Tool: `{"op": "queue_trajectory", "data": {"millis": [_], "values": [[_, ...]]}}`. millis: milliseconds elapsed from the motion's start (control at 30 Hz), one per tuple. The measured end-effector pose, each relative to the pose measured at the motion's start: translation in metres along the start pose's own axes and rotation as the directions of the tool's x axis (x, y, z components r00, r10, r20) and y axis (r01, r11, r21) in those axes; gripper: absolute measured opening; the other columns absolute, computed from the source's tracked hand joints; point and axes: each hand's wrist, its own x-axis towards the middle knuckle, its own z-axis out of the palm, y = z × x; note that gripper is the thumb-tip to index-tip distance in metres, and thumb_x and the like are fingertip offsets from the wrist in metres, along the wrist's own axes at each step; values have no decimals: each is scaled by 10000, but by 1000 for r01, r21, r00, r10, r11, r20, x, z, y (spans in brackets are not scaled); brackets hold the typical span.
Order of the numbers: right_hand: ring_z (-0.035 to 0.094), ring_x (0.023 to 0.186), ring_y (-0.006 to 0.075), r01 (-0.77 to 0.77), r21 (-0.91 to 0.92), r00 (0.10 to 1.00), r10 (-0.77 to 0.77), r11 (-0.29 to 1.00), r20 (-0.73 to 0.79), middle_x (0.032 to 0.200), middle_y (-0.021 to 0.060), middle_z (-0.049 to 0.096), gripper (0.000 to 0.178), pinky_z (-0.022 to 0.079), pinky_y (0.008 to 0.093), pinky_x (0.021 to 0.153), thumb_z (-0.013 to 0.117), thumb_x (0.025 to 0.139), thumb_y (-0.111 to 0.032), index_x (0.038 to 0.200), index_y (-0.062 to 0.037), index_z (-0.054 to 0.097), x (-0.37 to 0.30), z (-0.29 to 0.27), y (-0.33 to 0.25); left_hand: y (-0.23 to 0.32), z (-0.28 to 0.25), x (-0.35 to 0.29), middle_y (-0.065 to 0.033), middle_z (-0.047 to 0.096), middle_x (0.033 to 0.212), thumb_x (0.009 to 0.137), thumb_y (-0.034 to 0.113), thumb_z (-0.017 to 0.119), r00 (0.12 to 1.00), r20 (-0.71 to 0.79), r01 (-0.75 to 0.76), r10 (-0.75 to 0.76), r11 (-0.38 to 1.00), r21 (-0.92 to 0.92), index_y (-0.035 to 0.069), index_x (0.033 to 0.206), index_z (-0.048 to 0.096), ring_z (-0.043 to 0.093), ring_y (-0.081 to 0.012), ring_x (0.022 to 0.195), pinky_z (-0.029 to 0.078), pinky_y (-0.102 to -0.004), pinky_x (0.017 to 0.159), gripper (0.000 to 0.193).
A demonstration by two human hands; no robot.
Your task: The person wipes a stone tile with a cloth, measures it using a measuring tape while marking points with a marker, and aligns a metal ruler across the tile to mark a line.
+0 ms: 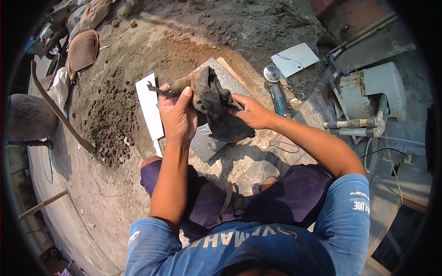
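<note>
A dark, dirty cloth, black and brown with ragged edges, hangs crumpled between my two hands. My left hand grips its left side, thumb up on top and the other fingers partly hidden beneath. On the right side, my right hand is closed on the cloth's edge, with its fingertips partly covered by the folds. Below the cloth lies a grey textured tile. A white tile strip lies just left of my left hand. Beyond my right hand rests an angle grinder with its disc facing up.
A white tile piece lies beyond the grinder. At the right are a rusty white tank and pipes. Loose soil is heaped at the left, near a curved wooden handle and a metal drum.
</note>
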Motion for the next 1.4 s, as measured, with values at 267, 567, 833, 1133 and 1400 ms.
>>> {"op": "queue_trajectory", "data": {"millis": [267, 567, 833, 1133, 1400], "values": [[624, 1013, 178, -206, -408, 978, 203, 890, -51, 1104, 104, 684, 290, 481, 325, 902, 649, 877, -66, 1163, -16, 635, -19, -35, 37, -29, 23, -28, -49, 657, 934, 865, -40, 676, 1000, 15, 0, -3, 982, 188, 50, 1029, 494, 632, -93, 808, 520, -232, 717, 261], [645, 1091, 216, 52, -744, 817, -457, 666, -352, 1188, 128, 676, 519, 483, 316, 944, 673, 809, -8, 1313, -42, 556, 53, -74, -35, -34, 26, -67, -148, 499, 1075, 795, 61, 688, 966, -73, -138, 250, 729, 670, 29, 1139, 474, 520, -265, 993, 422, -411, 885, 406], [225, 1462, 364, 189, -980, 833, 539, -63, 126, 1580, 113, 279, 741, 269, 545, 1146, 803, 742, -243, 1417, -260, 499, 72, -24, 39, -43, 28, -112, -174, 432, 1272, 671, 127, 737, 661, 514, -742, 547, 373, 557, 112, 1284, 445, 427, -378, 1254, 331, -531, 1065, 678], [380, 1347, 476, -140, -876, 909, 410, 461, 70, 1476, 333, 335, 723, 315, 457, 1128, 630, 887, -445, 1478, -105, 387, 88, -60, 102, -55, -22, -44, -215, 456, 1236, 674, 135, 734, 915, 345, -396, 212, 299, 868, -16, 1251, 464, 436, -395, 1215, 352, -509, 1025, 655], [22, 1452, 514, -584, -722, 808, 351, 372, -473, 1577, 316, 57, 1099, 54, 566, 1175, 509, 815, -750, 1539, -9, 143, 160, 56, 217, -111, -143, 2, -226, 505, 1171, 737, 114, 701, 928, -161, 181, 337, -28, 983, -5, 1129, 528, 474, -392, 1142, 362, -495, 985, 444]]}}
